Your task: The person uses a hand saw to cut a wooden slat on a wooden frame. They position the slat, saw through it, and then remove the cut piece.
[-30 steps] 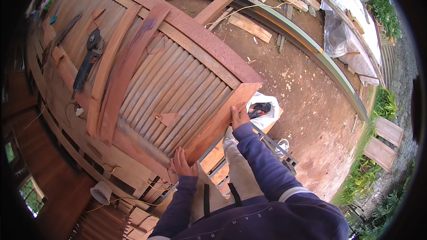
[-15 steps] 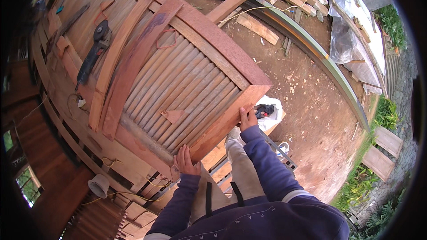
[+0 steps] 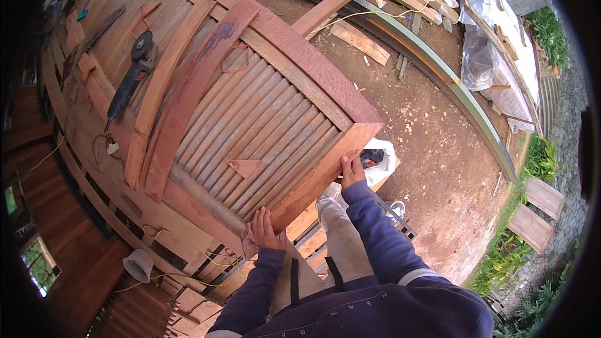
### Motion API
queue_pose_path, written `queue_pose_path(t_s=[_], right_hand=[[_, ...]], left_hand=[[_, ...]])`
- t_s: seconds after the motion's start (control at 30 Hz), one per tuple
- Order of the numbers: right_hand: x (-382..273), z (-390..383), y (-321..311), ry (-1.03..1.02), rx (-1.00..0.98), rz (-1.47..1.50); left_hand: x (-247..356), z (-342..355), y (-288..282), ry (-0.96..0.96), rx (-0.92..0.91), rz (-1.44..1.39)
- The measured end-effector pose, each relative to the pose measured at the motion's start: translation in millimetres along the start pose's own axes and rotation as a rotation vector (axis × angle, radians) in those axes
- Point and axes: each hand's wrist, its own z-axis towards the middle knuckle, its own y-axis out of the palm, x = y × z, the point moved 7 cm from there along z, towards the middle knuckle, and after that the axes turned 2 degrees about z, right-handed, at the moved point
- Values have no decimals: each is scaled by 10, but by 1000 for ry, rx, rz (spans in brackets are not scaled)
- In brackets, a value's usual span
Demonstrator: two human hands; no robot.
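A large louvered wooden shutter panel (image 3: 269,125) lies flat before me, with a reddish frame and many slanted slats. At its near end, my left hand (image 3: 266,230) grips the frame by the left corner, fingers over the top edge. My right hand (image 3: 353,171) holds the same end rail (image 3: 319,178) nearer the right corner. The undersides of both grips are hidden. On the slats lie a small triangular wood piece (image 3: 245,167) and a thin red angular outline (image 3: 236,58). Two long wooden boards (image 3: 199,95) rest across the panel farther off.
Beyond the boards lie an angle grinder (image 3: 133,75) and a handsaw (image 3: 107,25). A white sack (image 3: 386,166) stands beside my right hand. Long dark metal beams (image 3: 438,66) curve along the right over wood-chipped soil. A white bucket (image 3: 138,265) and yellow cord (image 3: 188,278) are at lower left.
Both hands keep their hold on the end rail. They and the panel's near end sit very slightly lower in view; little else differs.
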Motion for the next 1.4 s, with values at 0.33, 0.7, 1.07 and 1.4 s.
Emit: queue_pose_path(t_s=[0.33,0.7,1.07,1.4], right_hand=[[-174,-59,53,121,-35,26],[-207,29,14,199,-136,212],[-123,163,-81,182,-163,129],[-195,110,-37,165,-139,123]], left_hand=[[129,131,-100,-29,8,5],[140,180,-65,-11,138,-50],[97,177,-49,12,178,-73],[118,179,-89,-22,289,-38]])
